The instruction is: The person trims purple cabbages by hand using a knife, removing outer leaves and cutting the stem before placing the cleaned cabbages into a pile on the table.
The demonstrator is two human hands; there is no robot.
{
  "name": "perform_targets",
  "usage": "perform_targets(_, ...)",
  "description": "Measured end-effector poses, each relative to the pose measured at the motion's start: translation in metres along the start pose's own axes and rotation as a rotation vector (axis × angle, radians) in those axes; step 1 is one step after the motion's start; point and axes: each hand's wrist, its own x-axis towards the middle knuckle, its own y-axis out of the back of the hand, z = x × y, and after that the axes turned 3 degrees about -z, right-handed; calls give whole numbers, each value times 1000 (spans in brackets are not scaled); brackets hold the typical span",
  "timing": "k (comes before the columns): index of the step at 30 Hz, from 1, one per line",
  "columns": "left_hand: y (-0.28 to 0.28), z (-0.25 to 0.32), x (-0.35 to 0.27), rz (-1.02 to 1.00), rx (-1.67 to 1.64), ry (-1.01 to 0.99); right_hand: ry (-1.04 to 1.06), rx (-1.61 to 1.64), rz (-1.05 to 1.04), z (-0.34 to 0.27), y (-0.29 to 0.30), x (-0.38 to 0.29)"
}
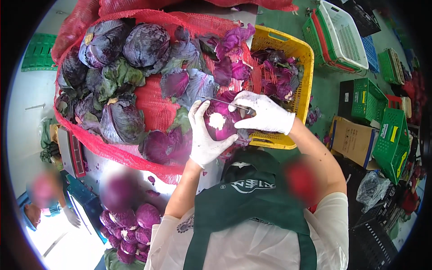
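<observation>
My gloved left hand (208, 136) cups the left side of a peeled red cabbage head (221, 132). The pale cut stem end of the cabbage faces up. In my gloved right hand (262, 112) is a knife (221, 100), its narrow blade lying across the far side of the head and pointing left. My right thumb and fingers come close to the cabbage; whether they touch it I cannot tell. Loose purple outer leaves (199, 86) lie just beyond. A red mesh sack (156, 108) is spread open under several untrimmed red cabbages (146, 44).
A yellow crate (306, 81) of leaf scraps stands right of the sack. Peeled cabbages (130, 233) are piled at lower left, near a scale (71, 150). Stacked baskets (351, 37), green crates (393, 141) and a cardboard box (351, 141) line the right. Another person's gloved hand (71, 217) shows at far left.
</observation>
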Motion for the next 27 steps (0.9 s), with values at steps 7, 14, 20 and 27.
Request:
perform_targets(7, -7, 4, 3, 7, 31, -33, 75, -714, 314, -13, -37, -13)
perform_targets(14, -11, 11, 2, 22, 40, -4, -99, -573, 507, 28, -1, -13)
perform_targets(20, -8, 4, -4, 60, 62, -19, -147, -66, 414, 15, -8, -17)
perform_targets(27, 1, -5, -12, 47, 31, -44, -442, 268, 204, 2, -40, -14)
